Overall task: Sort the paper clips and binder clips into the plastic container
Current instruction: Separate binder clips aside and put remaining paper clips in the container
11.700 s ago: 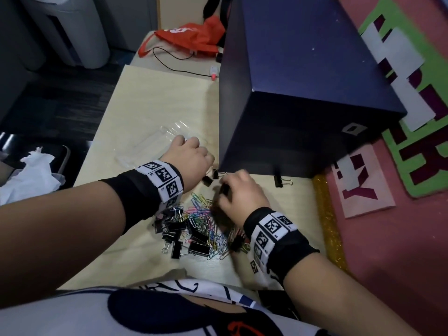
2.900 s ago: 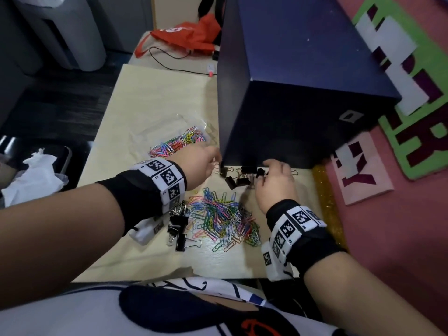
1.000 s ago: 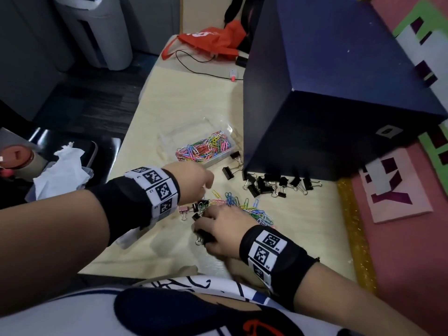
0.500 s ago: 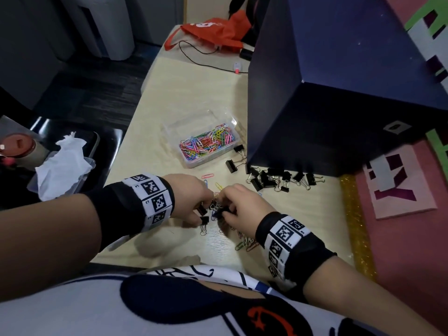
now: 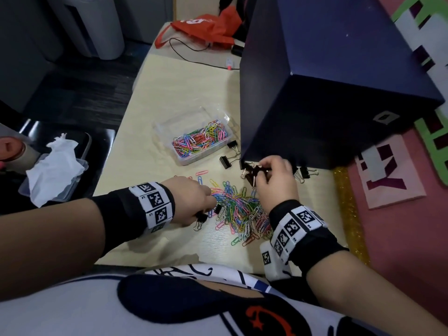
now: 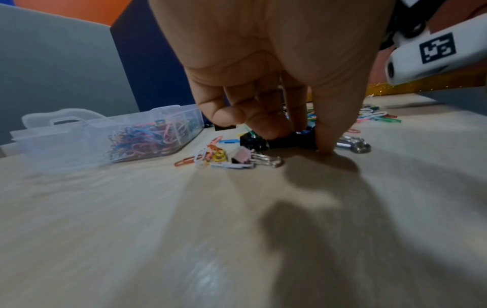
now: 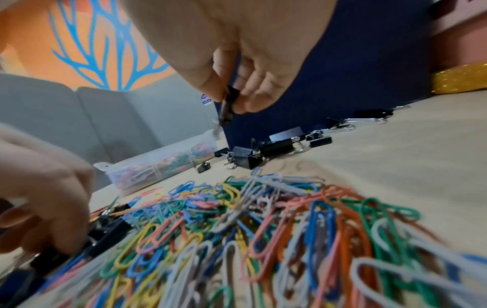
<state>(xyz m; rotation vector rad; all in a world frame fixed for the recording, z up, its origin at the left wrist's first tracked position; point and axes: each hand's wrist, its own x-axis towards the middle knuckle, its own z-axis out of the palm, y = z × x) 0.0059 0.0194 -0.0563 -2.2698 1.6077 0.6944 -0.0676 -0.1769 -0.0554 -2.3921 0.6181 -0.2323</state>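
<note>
A clear plastic container (image 5: pixel 167 128) holds coloured paper clips (image 5: pixel 201 140) in its right part. A loose pile of paper clips (image 5: pixel 240 212) lies on the table between my hands. My left hand (image 5: pixel 208 209) is at the pile's left edge, fingers curled down onto a black binder clip (image 6: pixel 290 140) lying on the table. My right hand (image 5: pixel 259 173) is raised near the blue box's corner and pinches a black binder clip (image 7: pixel 227 105) between thumb and fingers. More black binder clips (image 7: pixel 266 154) lie along the box's foot. A pink binder clip (image 6: pixel 242 157) lies near my left fingers.
A large dark blue box (image 5: pixel 327 81) stands on the table's right, close behind the clips. An orange bag (image 5: pixel 206 27) and a cable (image 5: pixel 191 59) lie at the far end. Left of the table, a tray holds a white tissue (image 5: pixel 53 163). Bare tabletop (image 5: pixel 181 93) stretches behind the container.
My right hand has left the pile and moved up and right toward the box with a black binder clip. My left hand stays low at the pile's left edge.
</note>
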